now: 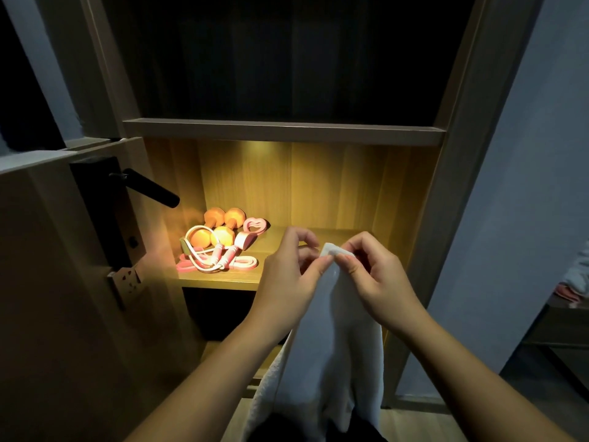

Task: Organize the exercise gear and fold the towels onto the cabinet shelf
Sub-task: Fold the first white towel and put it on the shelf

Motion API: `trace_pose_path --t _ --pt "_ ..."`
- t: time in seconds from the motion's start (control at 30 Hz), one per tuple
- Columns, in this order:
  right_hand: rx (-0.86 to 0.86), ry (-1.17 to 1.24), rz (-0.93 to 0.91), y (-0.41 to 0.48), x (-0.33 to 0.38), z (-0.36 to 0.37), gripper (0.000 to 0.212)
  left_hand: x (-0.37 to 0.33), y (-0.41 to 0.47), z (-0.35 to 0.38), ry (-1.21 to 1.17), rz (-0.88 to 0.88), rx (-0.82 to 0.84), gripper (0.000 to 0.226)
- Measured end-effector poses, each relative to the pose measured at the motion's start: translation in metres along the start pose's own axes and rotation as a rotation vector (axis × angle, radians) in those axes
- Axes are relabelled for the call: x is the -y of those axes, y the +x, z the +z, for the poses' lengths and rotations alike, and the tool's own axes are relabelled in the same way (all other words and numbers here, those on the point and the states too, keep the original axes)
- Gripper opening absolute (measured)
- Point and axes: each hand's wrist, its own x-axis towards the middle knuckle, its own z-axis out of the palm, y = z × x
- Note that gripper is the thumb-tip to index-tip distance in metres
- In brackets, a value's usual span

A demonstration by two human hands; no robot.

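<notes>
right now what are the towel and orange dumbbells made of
The towel looks like soft white terry cloth, matte: it hangs in limp folds with a nubby edge. The orange dumbbells seem rubber or vinyl coated: smooth, with a dull sheen.

Shelf (220, 280): gear grouped at its left end. Dumbbells (222, 235) at the back, ring (254, 225) just right of them, jump rope (204, 260) coiled in front, against the dumbbells. Towel (328, 346) hangs before the shelf's right half, its top corner pinched by left hand (287, 269) and right hand (373, 272), side by side. Door handle (153, 188) left of the shelf.
</notes>
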Motion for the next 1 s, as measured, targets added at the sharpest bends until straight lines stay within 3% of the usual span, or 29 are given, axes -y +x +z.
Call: trace_pose_path --t 0.17,0.3,0.37,0.47,0.67,0.9,1.0 --pt "-0.032 0.085 0.012 0.001 -0.001 0.000 0.013 0.006 -0.001 0.001 0.025 -0.058 0.069 0.010" --pt "-0.017 0.106 0.073 0.007 0.000 -0.004 0.013 0.011 0.002 0.003 0.144 0.019 0.068 0.016" --pt "0.119 0.015 0.117 0.014 0.003 -0.013 0.023 0.013 0.005 0.003 0.162 0.053 0.051 0.017" --pt "0.251 -0.266 0.060 0.023 0.007 -0.023 0.012 0.018 0.010 0.006 0.177 0.053 0.042 0.015" --pt "0.059 -0.326 0.045 0.045 0.009 -0.022 0.010 0.033 0.023 0.016 0.053 -0.049 -0.047 0.030" --pt "-0.118 -0.297 -0.048 0.101 0.030 -0.045 0.002 0.043 0.044 0.019 0.315 0.092 -0.027 0.010" --pt "-0.203 -0.302 -0.058 0.125 0.036 -0.062 0.003 0.049 0.058 0.016 0.392 0.092 0.073 0.017"
